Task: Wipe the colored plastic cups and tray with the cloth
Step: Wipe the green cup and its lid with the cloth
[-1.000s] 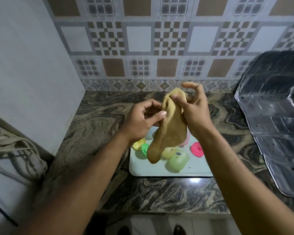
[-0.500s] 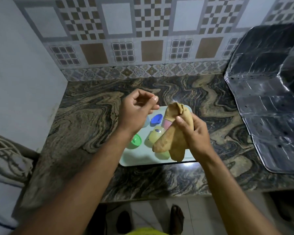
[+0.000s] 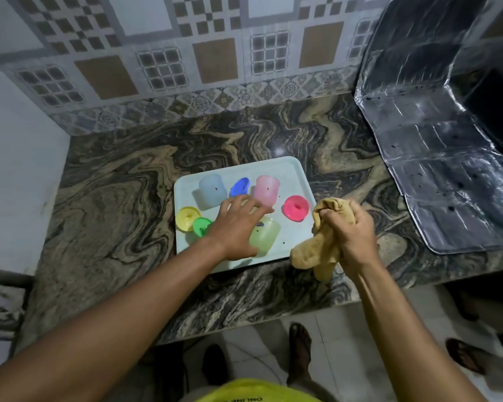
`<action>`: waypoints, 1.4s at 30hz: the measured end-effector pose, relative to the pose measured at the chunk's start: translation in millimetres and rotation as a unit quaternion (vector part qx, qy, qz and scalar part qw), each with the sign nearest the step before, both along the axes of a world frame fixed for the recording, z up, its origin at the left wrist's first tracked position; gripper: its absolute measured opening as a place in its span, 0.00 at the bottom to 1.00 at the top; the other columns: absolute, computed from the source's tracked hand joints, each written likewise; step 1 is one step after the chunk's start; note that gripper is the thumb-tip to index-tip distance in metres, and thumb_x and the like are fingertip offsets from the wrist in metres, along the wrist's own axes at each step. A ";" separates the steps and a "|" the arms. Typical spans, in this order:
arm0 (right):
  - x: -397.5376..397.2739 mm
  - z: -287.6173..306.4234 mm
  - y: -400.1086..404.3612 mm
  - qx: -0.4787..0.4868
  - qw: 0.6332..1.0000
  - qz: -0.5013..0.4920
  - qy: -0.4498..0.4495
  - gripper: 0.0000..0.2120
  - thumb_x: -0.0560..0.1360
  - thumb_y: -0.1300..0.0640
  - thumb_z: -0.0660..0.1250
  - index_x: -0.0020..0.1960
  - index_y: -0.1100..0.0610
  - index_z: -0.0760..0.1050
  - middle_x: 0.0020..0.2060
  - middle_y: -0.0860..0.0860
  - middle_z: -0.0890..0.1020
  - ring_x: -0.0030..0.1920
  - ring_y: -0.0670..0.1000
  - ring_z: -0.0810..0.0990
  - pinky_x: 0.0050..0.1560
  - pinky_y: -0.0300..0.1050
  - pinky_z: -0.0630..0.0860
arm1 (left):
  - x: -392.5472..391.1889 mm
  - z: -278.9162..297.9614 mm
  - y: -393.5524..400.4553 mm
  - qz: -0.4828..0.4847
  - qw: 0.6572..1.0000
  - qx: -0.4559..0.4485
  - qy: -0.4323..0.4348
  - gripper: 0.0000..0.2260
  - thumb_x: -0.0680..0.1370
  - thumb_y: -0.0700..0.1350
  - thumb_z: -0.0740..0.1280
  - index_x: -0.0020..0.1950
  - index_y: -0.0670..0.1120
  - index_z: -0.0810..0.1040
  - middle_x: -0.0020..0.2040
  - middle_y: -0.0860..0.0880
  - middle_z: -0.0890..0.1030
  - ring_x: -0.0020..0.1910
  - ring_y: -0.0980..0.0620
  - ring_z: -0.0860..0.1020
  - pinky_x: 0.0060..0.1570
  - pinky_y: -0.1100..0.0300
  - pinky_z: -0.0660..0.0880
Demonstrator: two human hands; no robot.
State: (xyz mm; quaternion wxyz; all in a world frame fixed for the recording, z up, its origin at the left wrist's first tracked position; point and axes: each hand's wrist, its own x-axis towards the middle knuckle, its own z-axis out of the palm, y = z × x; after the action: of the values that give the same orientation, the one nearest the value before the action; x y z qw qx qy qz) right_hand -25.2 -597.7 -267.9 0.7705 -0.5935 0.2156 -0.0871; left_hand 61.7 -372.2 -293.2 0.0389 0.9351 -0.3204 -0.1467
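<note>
Now | left hand (image 3: 238, 224) spread flat over tray (image 3: 291, 169), above green cup (image 3: 266, 236) | right hand (image 3: 352, 230) clutching cloth (image 3: 317, 250) beside tray's right edge

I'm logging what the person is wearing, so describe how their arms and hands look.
Both forearms are bare, with no sleeves in view. The left hand and right hand show no gloves, rings, watch or bracelet. A yellow garment with dark lettering shows at the bottom edge.
</note>
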 end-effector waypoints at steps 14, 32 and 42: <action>-10.1 21.0 6.9 0.222 0.971 0.034 0.081 0.15 0.78 0.52 0.58 0.49 0.62 0.78 0.37 0.57 0.79 0.34 0.56 0.79 0.38 0.45 0.76 | -12.3 20.8 3.3 0.106 0.926 -0.363 -0.016 0.31 0.65 0.48 0.83 0.67 0.51 0.78 0.59 0.54 0.77 0.56 0.57 0.77 0.56 0.63 0.73; -16.4 105.7 88.5 -0.396 0.850 0.060 -0.341 0.18 0.77 0.57 0.79 0.63 0.53 0.77 0.54 0.51 0.85 0.50 0.44 0.86 0.48 0.36 0.81 | -56.1 117.1 46.4 0.192 0.834 -0.483 -0.184 0.31 0.67 0.60 0.82 0.66 0.51 0.81 0.55 0.50 0.78 0.55 0.54 0.80 0.49 0.57 0.78; 9.4 116.3 104.3 -0.370 0.868 0.023 -0.331 0.10 0.79 0.59 0.76 0.58 0.61 0.81 0.53 0.51 0.87 0.50 0.47 0.87 0.48 0.43 0.83 | -57.2 137.3 54.2 0.172 0.818 -0.487 -0.253 0.30 0.68 0.58 0.82 0.66 0.49 0.80 0.53 0.47 0.76 0.48 0.48 0.77 0.45 0.49 0.78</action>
State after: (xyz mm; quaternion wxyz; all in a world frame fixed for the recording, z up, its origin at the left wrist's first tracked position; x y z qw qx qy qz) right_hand -15.8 -493.4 -151.6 0.5224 -0.7761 -0.1137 -0.3344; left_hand 4.4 -318.0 -155.9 0.4316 0.8380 -0.1822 0.2797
